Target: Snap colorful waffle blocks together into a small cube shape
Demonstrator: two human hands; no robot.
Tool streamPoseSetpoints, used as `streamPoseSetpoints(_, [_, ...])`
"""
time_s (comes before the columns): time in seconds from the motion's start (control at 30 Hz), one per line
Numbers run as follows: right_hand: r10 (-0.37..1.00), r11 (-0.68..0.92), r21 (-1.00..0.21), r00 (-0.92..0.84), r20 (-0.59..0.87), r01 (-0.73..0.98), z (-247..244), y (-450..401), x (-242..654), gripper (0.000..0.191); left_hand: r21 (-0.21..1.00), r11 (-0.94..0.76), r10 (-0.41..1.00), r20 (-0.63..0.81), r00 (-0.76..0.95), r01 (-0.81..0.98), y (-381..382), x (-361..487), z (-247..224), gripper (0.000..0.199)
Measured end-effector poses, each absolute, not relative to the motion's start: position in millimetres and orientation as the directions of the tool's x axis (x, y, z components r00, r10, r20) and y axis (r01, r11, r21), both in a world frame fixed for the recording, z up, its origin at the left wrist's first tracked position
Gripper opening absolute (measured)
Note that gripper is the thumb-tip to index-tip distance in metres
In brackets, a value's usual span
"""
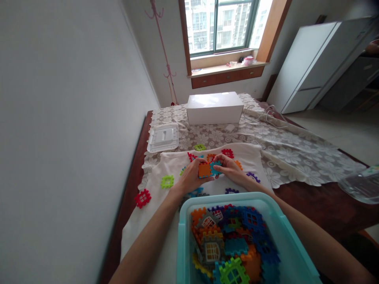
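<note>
Nearest the camera, a turquoise plastic bin [278, 221] is sitting at the bottom edge, piled with interlocking toy tiles [231, 244] in orange, blue, purple, grey and green. Beyond it, two bare forearms are reaching forward over a white cloth [154, 213] that is lying across a dark wooden table [325, 205].

Going from left to right across the cloth: a red tile [143, 198] is lying at the cloth's left edge, and a light green tile [167, 181] is resting a little further in. Next, the person's left hand [191, 177] is curling its fingers around an orange tile [204, 170], gripping it. Touching that piece on its right side is a teal tile [215, 168], which the right hand [231, 169] is pinching with closed fingers. Both pieces are being held together just above the cloth, near its middle. More loose tiles are lying around the hands, including a red one [227, 153] just behind them.

Farther back, a clear plastic lid [163, 137] is lying on a lace tablecloth [296, 154], with a white box [214, 107] to its right. A window [222, 23] is showing buildings outside.
</note>
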State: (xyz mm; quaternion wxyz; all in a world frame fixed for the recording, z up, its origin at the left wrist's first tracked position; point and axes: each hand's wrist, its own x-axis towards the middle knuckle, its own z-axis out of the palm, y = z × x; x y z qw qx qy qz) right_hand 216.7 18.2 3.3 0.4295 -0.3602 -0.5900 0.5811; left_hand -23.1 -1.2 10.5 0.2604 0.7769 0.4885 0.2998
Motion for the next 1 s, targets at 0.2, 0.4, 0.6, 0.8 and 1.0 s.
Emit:
streamPoseSetpoints(0.2, [0.940,0.070,-0.995,-0.330,0.092,-0.077,3,17,216,0.034,0.707,-0.387,0.916,0.218,0.337,0.592,-1,-23,11,0.064])
streamPoseSetpoints(0.4, [0.950,0.052,-0.993,-0.300,0.082,-0.105,1,19,213,0.043,0.726,-0.375,0.923,0.233,0.307,0.577,0,-21,10,0.061])
streamPoseSetpoints(0.6, [0.951,0.019,-0.985,-0.300,0.071,-0.172,-2,21,214,0.047,0.721,-0.377,0.923,0.243,0.297,0.582,0,-20,9,0.063])
streamPoseSetpoints(0.8, [0.961,0.012,-0.981,-0.268,0.065,-0.194,-6,22,209,0.043,0.713,-0.379,0.924,0.257,0.284,0.590,1,-19,8,0.063])
streamPoseSetpoints(1.0, [0.998,-0.008,-0.965,-0.067,0.010,-0.263,-2,33,219,0.040,0.752,-0.355,0.933,0.318,0.165,0.555,4,-25,7,0.065])
